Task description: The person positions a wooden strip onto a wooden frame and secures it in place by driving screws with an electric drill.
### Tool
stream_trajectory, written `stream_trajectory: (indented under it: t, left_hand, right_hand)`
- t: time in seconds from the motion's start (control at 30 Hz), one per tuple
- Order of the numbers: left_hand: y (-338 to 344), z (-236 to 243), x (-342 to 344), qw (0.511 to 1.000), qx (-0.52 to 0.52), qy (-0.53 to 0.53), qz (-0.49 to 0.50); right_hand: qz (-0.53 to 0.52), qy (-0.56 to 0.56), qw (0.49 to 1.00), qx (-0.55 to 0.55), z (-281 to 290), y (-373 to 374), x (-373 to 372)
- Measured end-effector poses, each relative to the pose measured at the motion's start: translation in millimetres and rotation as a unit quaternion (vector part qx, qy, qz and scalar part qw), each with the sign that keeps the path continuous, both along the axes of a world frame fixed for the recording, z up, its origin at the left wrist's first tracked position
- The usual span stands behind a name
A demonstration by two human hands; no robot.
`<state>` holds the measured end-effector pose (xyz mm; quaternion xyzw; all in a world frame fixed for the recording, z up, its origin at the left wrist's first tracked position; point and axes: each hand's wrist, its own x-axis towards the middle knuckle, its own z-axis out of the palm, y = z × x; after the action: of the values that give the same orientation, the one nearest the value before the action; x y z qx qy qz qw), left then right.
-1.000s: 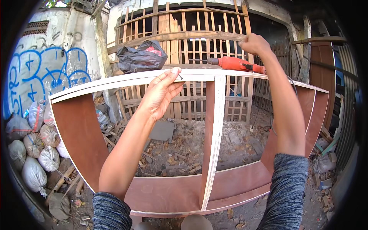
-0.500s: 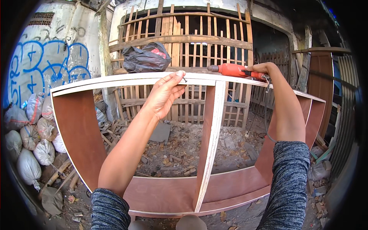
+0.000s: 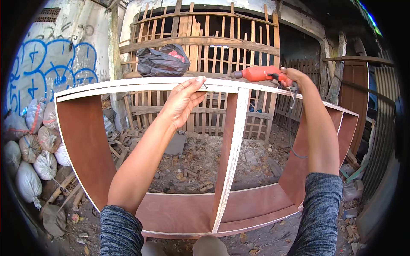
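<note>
My left hand (image 3: 186, 99) is closed in a pinch at the front edge of the cabinet frame's top board (image 3: 141, 86). A small dark screw (image 3: 205, 85) pokes out beside its thumb and fingertips. Over the right part of that board, my right hand (image 3: 294, 77) grips the rear handle of a red power drill (image 3: 258, 73). The drill lies roughly level, its chuck and thin bit pointing left toward my left hand. Its cord (image 3: 292, 138) hangs down by my right forearm. The wooden cabinet has reddish-brown panels, pale edges and an upright divider (image 3: 230, 162).
On top toward the back sits a black plastic bag (image 3: 162, 61). A wooden slat fence (image 3: 200, 40) stands behind. Several filled sacks (image 3: 45, 165) are piled at left; corrugated sheeting (image 3: 381, 128) is at right. Rubble and leaves cover the ground (image 3: 188, 164).
The drill has lifted slightly off the top board and moved a little left, its bit now showing nearer my left hand. My left hand keeps its pinch on the screw.
</note>
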<state>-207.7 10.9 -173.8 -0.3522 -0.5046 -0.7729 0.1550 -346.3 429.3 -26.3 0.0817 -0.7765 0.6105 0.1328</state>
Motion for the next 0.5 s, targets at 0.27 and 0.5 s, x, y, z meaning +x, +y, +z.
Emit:
stream_trajectory:
  t: [0.27,0.5]
  left_hand:
    - [-7.1,-0.4,3.0,1.0,-0.002,0.0,0.025]
    - [-1.0,-0.2,-2.7,1.0,-0.008,0.012,0.008]
  right_hand:
    - [-0.117,0.254,0.944,-0.173,-79.1,33.9,85.1]
    - [0.155,0.336,0.858,-0.356,-220.9,60.9,201.5]
